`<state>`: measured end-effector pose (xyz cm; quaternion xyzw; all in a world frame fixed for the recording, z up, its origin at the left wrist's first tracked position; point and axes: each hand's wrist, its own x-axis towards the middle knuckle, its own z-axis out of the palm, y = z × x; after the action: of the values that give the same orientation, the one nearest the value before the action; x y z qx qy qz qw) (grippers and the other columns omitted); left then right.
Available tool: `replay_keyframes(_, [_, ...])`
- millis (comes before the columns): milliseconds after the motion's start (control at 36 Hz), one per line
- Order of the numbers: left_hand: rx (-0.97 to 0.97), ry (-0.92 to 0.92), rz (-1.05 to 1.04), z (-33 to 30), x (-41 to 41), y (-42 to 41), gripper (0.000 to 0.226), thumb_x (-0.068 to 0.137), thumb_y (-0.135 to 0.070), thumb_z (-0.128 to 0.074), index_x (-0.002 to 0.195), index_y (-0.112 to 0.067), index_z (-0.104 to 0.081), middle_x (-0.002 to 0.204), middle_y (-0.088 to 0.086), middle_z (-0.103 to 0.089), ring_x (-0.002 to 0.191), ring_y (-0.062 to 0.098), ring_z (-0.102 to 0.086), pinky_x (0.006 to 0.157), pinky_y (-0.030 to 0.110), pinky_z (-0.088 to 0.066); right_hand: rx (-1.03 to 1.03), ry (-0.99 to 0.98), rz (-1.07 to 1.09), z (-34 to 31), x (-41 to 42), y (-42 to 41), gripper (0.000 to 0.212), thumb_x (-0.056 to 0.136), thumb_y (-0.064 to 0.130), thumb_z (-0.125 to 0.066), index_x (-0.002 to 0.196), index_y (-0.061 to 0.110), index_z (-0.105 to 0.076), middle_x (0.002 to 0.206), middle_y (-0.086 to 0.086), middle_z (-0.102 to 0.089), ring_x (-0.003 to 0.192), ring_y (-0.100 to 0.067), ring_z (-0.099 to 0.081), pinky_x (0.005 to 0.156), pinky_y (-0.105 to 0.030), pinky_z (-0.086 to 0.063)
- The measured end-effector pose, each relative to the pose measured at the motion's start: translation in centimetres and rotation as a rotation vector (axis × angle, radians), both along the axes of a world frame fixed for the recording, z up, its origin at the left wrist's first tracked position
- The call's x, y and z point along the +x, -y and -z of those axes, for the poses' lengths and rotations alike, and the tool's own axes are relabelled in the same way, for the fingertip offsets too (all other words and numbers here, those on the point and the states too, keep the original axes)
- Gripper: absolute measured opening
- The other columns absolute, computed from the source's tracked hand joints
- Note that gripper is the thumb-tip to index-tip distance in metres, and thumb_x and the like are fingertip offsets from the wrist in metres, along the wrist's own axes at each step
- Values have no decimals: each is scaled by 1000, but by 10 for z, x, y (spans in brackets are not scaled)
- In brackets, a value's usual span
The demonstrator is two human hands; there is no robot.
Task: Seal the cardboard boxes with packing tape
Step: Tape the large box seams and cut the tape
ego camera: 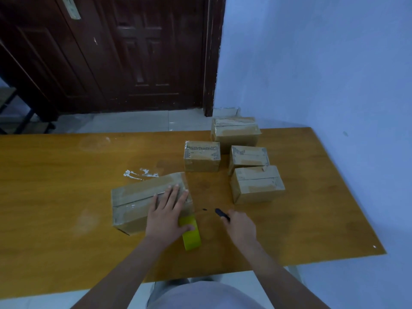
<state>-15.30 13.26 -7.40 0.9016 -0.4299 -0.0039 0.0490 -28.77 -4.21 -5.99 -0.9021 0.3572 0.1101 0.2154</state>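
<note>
Desk: broad, glossy orange-brown board, smudged white in places.

Near box: the largest carton, matte cardboard, shiny tape along its top seam, lying front-left. I am watching the left hand pressing flat on it, grip wide, fingers straight. Judgement: it should be rubbing the strip outward to the edges.

4 smaller boxes, taped, clustered behind on the right.

Tape roll: yellow-green, smooth, beside the carton.

Right hand: grip is curling round a slim dark cutter.
</note>
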Motion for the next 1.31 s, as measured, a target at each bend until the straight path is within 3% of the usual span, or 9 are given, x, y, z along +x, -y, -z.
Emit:
replay_keyframes(139, [10,-13,1,-2,0,0,115,51,-80,-69,145,-24,-32,149,7,-41,139,24,-29,107,50,-21,57,-126,25,28,-7,0,26,98,34,-44,110,15,-58,111,-4,-57,93,-20,-61,70,-30,-51])
replay_keyframes(278, [12,-17,5,-2,0,1,116,50,-80,-70,145,-24,-32,149,7,-40,140,23,-24,107,49,-17,0,-36,-3,36,-3,-6,39,96,41,-45,126,16,-47,128,-3,-41,120,-23,-43,96,-35,-42])
replay_keyframes(389, [16,-35,8,-3,0,0,117,49,-78,-72,145,-24,-32,149,7,-41,139,22,-25,106,49,-20,668,282,142,13,18,-25,45,91,45,-55,133,29,-45,145,5,-22,140,-19,-19,113,-38,-25])
replay_keyframes(528, [23,-53,25,-4,1,0,115,50,-73,-75,144,-24,-33,149,8,-40,139,24,-25,107,50,-21,915,303,109,5,38,-44,8,84,41,-64,92,37,-65,140,4,-34,134,-18,-32,113,-42,-28])
replay_keyframes(694, [6,-108,18,-5,1,-2,89,70,-69,-50,146,-26,-33,152,6,-36,141,22,-27,109,48,-18,939,339,59,6,34,-41,21,94,18,-56,105,3,-65,107,6,-52,98,-2,-51,78,-8,-41])
replay_keyframes(833, [-59,-203,-51,-7,5,1,72,84,-70,-18,147,-37,-29,157,-8,-17,145,9,-9,116,38,-4,870,364,56,4,33,-42,10,92,17,-60,98,18,-67,103,11,-49,106,-10,-48,81,-9,-39])
replay_keyframes(1028, [-76,-193,-110,-12,3,10,69,98,-58,-8,122,-28,-66,134,4,-58,124,24,-54,100,41,-26,784,407,17,8,27,-40,23,90,10,-60,107,-4,-66,104,6,-52,101,-3,-46,74,4,-33])
replay_keyframes(1194, [-106,-159,-106,-12,5,10,67,100,-54,-11,120,-23,-68,129,7,-61,120,26,-58,97,43,-31,770,360,21,9,25,-45,11,87,19,-65,85,28,-69,115,0,-48,113,-13,-46,104,-29,-34])
replay_keyframes(1306, [-113,-118,-80,-5,8,6,63,101,-52,-15,123,-22,-65,130,7,-61,121,24,-56,94,46,-37,783,423,45,12,22,-39,18,88,13,-64,101,3,-72,101,10,-51,101,-2,-46,87,-6,-33])
